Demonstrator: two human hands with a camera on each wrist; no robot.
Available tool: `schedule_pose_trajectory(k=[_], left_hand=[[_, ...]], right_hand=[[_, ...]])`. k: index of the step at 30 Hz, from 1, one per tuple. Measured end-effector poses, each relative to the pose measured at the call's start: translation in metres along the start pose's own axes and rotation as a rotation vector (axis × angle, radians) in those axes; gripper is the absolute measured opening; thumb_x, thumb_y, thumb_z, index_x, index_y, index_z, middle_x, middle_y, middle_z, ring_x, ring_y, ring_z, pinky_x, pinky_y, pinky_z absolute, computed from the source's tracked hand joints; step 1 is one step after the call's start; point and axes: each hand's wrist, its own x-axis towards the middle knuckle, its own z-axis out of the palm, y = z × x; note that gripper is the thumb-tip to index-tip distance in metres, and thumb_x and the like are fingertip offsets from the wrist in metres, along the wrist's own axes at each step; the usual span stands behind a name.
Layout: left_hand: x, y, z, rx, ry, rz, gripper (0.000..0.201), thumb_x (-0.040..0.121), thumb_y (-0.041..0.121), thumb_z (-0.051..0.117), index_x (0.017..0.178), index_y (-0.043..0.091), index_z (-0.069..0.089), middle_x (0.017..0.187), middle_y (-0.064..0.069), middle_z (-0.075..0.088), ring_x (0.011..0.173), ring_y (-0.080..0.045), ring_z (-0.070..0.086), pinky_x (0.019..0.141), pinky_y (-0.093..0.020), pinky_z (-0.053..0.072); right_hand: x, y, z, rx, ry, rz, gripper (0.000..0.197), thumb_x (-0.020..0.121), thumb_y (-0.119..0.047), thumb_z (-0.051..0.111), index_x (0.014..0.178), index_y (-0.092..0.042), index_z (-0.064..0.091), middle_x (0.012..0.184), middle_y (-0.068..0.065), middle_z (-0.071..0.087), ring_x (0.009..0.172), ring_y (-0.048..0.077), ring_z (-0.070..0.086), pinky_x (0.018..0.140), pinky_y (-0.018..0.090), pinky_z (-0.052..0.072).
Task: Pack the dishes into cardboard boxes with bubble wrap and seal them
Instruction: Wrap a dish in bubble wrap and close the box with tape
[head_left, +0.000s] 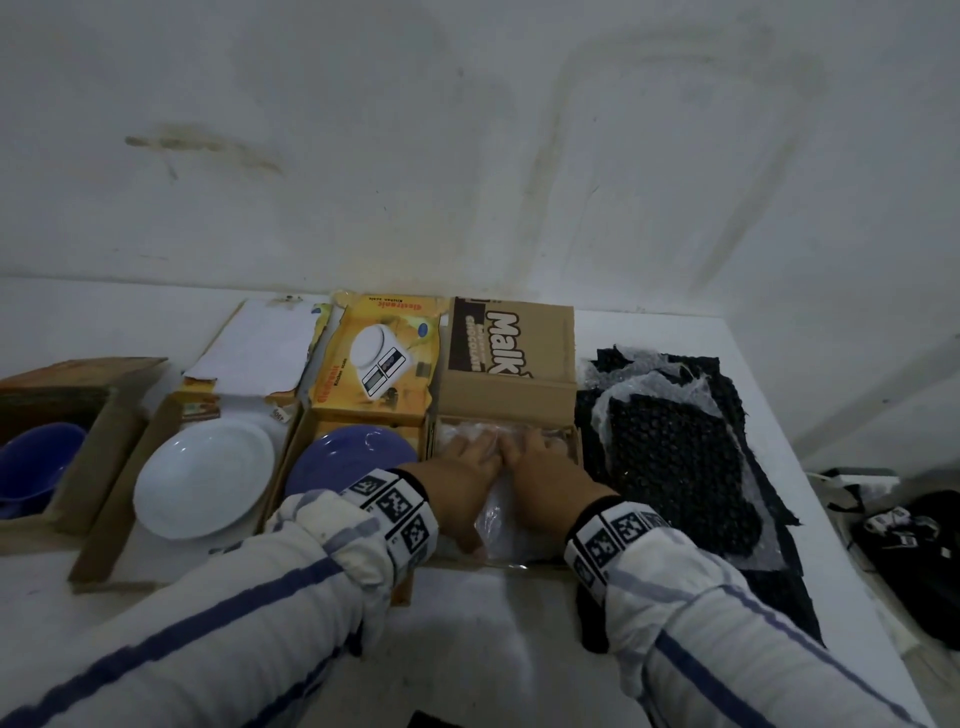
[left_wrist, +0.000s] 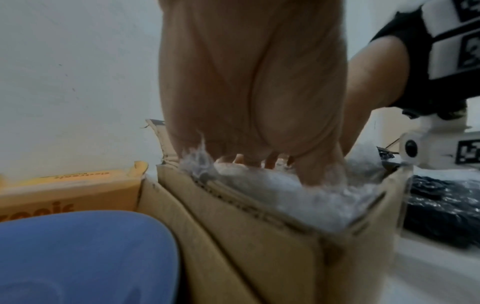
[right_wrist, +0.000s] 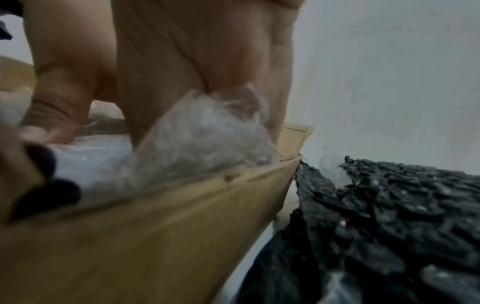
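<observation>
A stained white wall backs a white table carrying a row of boxes. At far left a blue bowl sits in a box; next a white plate, then a blue plate, each in its own box. At centre, the left hand and right hand lie flat, fingers straight, pressing clear bubble wrap into the brown cardboard box. Black bubble wrap lies at right. The wrap looks soft and springy; the dishes are likely fragile, best held by their rims.

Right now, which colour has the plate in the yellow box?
Blue plate, clearest in the head view.
</observation>
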Motion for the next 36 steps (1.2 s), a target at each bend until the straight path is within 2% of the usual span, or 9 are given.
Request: schedule_pose_trajectory(k=[6,10,13,17,25,27,30,33,36], left_hand=[[0.007,0.001,0.007,0.093,0.003,-0.022,0.116,0.072,0.044,0.077,0.151,0.017,-0.004,0.158,-0.008,-0.019,0.145,-0.037,-0.010,0.116,-0.050,0.014],[0.010,-0.001,0.010,0.106,0.008,-0.017,0.115,0.073,0.044,0.076,0.151,0.018,-0.004,0.158,-0.010,-0.019,0.145,-0.037,-0.011,0.116,-0.049,0.011],[0.009,-0.003,0.011,0.122,0.022,-0.009,0.114,0.074,0.047,0.074,0.151,0.018,-0.003,0.158,-0.010,-0.019,0.145,-0.036,-0.009,0.116,-0.048,0.010],[0.006,-0.006,0.011,0.136,0.020,0.010,0.110,0.078,0.050,0.069,0.151,0.018,-0.007,0.157,-0.009,-0.021,0.145,-0.035,-0.012,0.117,-0.047,0.008],[-0.003,-0.012,0.013,0.051,0.141,0.065,0.109,0.074,0.053,0.071,0.152,0.025,0.002,0.158,-0.007,-0.017,0.145,-0.031,-0.005,0.117,-0.044,0.009],[-0.010,-0.013,0.009,-0.006,0.185,0.068,0.104,0.073,0.052,0.072,0.151,0.026,0.007,0.159,-0.005,-0.007,0.145,-0.030,0.000,0.117,-0.044,0.011],[-0.024,-0.024,0.001,-0.175,0.315,0.034,0.077,0.074,0.037,0.072,0.138,0.025,0.031,0.147,-0.002,0.021,0.136,-0.024,0.021,0.111,-0.037,0.024],[-0.030,-0.039,-0.005,-0.116,0.190,-0.011,0.071,0.076,0.032,0.070,0.136,0.022,0.035,0.145,-0.002,0.026,0.138,-0.023,0.023,0.113,-0.036,0.024],[-0.026,-0.043,-0.004,0.030,0.040,-0.047,0.085,0.079,0.044,0.068,0.148,0.023,0.021,0.159,-0.003,0.003,0.147,-0.025,-0.004,0.118,-0.042,0.000]], right_hand=[[-0.008,0.027,-0.041,0.009,-0.077,-0.085,0.052,0.088,-0.004,0.047,0.138,-0.014,0.039,0.141,0.011,0.043,0.127,0.028,0.045,0.105,0.036,0.037],[-0.023,0.035,-0.033,-0.365,-0.168,-0.055,0.043,0.087,-0.015,0.053,0.129,-0.011,0.043,0.140,0.016,0.038,0.136,0.032,0.026,0.113,0.056,0.012],[-0.024,0.025,-0.013,-0.456,-0.122,-0.040,0.060,0.086,-0.030,0.059,0.137,-0.009,0.036,0.149,0.022,0.026,0.143,0.035,0.011,0.115,0.059,0.002],[-0.019,0.014,0.006,-0.430,0.005,0.016,0.045,0.097,-0.023,0.034,0.139,-0.008,0.035,0.149,0.024,0.023,0.142,0.037,0.014,0.116,0.054,0.003],[-0.029,0.032,-0.016,-0.160,-0.112,-0.036,0.061,0.080,-0.030,0.063,0.133,-0.016,0.037,0.145,0.015,0.025,0.144,0.029,0.011,0.110,0.062,-0.010],[-0.030,0.033,-0.026,-0.018,-0.090,0.002,0.048,0.082,-0.015,0.056,0.127,-0.016,0.039,0.137,0.012,0.034,0.137,0.029,0.025,0.111,0.061,-0.008],[-0.030,0.035,-0.023,-0.180,-0.033,-0.013,0.040,0.086,-0.009,0.047,0.125,-0.009,0.042,0.136,0.015,0.034,0.130,0.031,0.032,0.112,0.063,0.000],[-0.026,0.031,-0.009,-0.340,-0.030,-0.021,0.046,0.089,-0.021,0.046,0.133,-0.008,0.042,0.149,0.017,0.024,0.143,0.031,0.013,0.113,0.062,-0.002],[-0.022,0.022,0.003,-0.347,0.015,0.005,0.050,0.088,-0.025,0.047,0.135,-0.008,0.042,0.151,0.019,0.019,0.144,0.035,0.007,0.113,0.062,-0.004]])
